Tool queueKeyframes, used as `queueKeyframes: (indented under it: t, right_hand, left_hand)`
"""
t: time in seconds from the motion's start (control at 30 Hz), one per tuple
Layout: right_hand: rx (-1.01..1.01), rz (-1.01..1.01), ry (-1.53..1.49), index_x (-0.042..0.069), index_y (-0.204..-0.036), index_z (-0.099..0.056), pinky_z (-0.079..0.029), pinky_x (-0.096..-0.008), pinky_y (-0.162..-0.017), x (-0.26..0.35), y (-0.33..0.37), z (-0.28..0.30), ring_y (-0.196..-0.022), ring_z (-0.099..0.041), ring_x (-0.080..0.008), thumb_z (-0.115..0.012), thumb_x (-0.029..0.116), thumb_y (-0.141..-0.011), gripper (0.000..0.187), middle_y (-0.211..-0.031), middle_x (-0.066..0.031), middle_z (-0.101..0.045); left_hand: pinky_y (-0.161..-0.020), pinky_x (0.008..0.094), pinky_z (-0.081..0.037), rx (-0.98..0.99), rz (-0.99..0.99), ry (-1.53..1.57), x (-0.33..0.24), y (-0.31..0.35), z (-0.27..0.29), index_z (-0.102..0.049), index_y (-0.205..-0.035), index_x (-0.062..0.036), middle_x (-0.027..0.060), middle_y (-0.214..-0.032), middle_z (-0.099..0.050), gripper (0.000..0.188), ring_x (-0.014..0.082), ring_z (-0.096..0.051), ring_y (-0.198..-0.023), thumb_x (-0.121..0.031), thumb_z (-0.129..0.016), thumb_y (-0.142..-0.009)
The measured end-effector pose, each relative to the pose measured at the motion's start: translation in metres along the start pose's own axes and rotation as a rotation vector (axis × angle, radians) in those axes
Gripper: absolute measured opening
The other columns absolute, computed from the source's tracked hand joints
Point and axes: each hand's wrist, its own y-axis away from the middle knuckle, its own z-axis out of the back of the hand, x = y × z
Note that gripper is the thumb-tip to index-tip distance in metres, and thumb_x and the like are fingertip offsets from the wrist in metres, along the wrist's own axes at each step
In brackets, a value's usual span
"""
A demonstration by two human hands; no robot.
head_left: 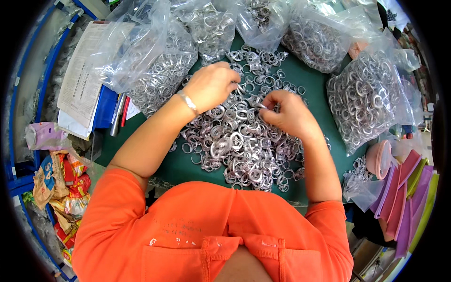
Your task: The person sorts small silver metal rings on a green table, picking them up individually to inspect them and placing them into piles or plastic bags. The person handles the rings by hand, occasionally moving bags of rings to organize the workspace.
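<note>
A wide heap of silver metal rings (244, 145) is spread over the green tabletop (317, 87) before me. My left hand (212, 85) is over the upper left of the heap, its fingers bent together around a small silver ring (238, 88). Opposite it, my right hand (290, 113) pinches another silver ring (260, 105) between thumb and forefinger, just above the pile. The fingertips of both hands are partly hidden, so the rings' shapes are hard to make out.
Clear plastic bags full of rings stand around the far side, including a left bag (162, 80) and a right bag (364, 94). Papers (84, 75) and pens (125, 112) lie at the left. A pink cup (378, 159) stands at the right edge near coloured folders (404, 202).
</note>
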Motion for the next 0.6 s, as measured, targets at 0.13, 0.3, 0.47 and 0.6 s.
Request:
queueKeyframes:
  t: [0.13,0.3,0.47,0.6]
  right_hand:
    - [-0.08,0.05,0.118,0.0,-0.084,-0.062,-0.05,-0.043,-0.072,0.001,0.002,-0.008,-0.079,-0.062,-0.0365,-0.068,0.018,-0.067,0.025,-0.082,-0.0185,-0.065]
    - [-0.053,-0.052,-0.118,0.0,-0.08,-0.063,-0.048,-0.0336,-0.066,-0.003,0.01,-0.004,-0.071,-0.061,-0.0227,-0.068,0.012,-0.067,0.018,-0.079,-0.0144,-0.064]
    - [-0.148,-0.039,-0.541,0.001,-0.082,-0.063,-0.044,-0.0232,-0.065,-0.027,0.019,-0.017,-0.072,-0.056,-0.0081,-0.067,0.003,-0.073,0.01,-0.079,-0.0015,-0.064]
    - [-0.207,0.072,-0.926,0.003,-0.095,-0.06,-0.044,-0.0205,-0.065,-0.035,0.028,-0.013,-0.077,-0.056,-0.0066,-0.066,-0.001,-0.078,0.019,-0.09,-0.003,-0.063]
  left_hand:
    - [-0.078,0.0433,-0.049,0.127,0.022,-0.122,0.0,-0.021,-0.009,-0.068,-0.086,-0.004,0.0159,-0.095,-0.06,0.016,0.0371,-0.061,-0.091,-0.015,-0.073,-0.074]
    - [-0.077,0.0369,-0.047,0.089,-0.044,0.088,0.01,-0.014,-0.01,-0.063,-0.083,-0.003,0.0111,-0.093,-0.058,0.021,0.0305,-0.06,-0.087,-0.013,-0.077,-0.072]
    - [-0.078,0.0324,-0.048,-0.015,0.06,0.679,0.001,0.006,0.0,-0.06,-0.079,-0.0017,0.0048,-0.091,-0.062,0.015,0.0179,-0.059,-0.085,-0.006,-0.074,-0.075]
    - [-0.052,0.0202,-0.04,0.135,0.33,1.369,-0.007,0.019,0.009,-0.058,-0.103,-0.002,0.0079,-0.089,-0.062,0.025,0.0074,-0.051,-0.065,-0.003,-0.07,-0.081]
